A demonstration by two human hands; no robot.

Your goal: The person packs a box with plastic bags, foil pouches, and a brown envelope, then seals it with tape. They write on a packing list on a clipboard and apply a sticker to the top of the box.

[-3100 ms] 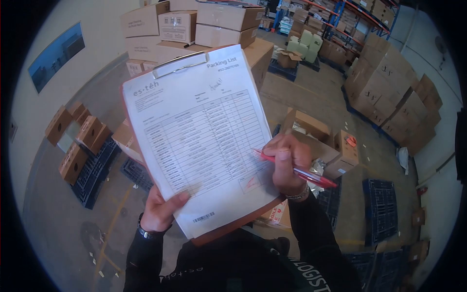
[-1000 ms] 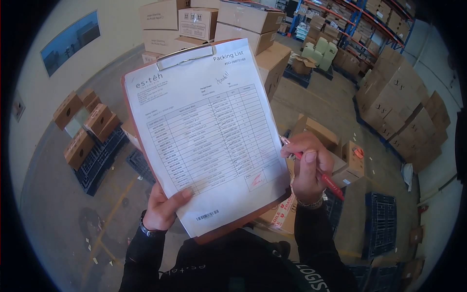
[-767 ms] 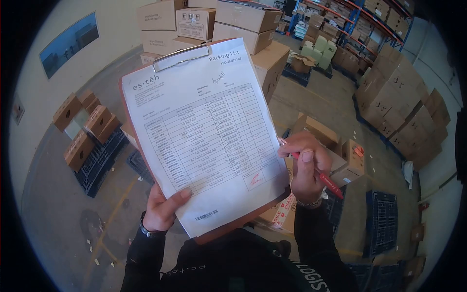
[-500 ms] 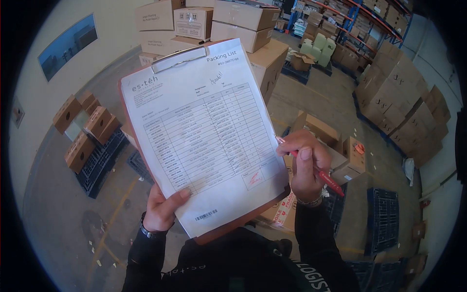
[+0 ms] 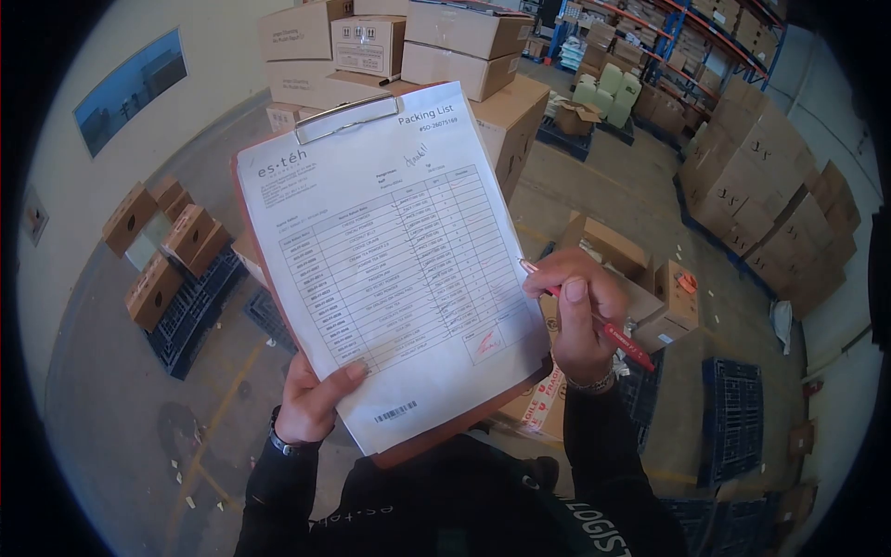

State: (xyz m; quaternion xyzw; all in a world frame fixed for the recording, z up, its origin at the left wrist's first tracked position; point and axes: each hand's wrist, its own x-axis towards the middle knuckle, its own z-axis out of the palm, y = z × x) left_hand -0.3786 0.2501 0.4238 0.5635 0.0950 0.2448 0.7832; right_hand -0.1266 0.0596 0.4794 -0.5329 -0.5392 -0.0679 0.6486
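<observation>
A clipboard [image 5: 436, 438] carries a printed packing list [image 5: 408, 278] under its metal clip [image 5: 349, 117]. My left hand [image 5: 314, 401] grips the board's lower left edge, its thumb lying on the paper and its other fingers hidden behind. A red pen [image 5: 624, 342] is pinched in my right hand [image 5: 583, 311], beside the right edge of the sheet. The pen tip points up and left at the paper's edge; whether it touches cannot be told. Red marks and a red signature show on the list.
Stacked cartons [image 5: 464, 56] stand behind the board. Boxes rest on a dark pallet [image 5: 190, 306] at the left. Open cartons [image 5: 603, 246] and another pallet [image 5: 731, 418] are at the right, with tall cartons [image 5: 766, 176] and shelving [image 5: 682, 46] beyond.
The clipboard's top edge sits slightly lower in view and a little further right. Both hands keep their holds, and the pen has shifted slightly left.
</observation>
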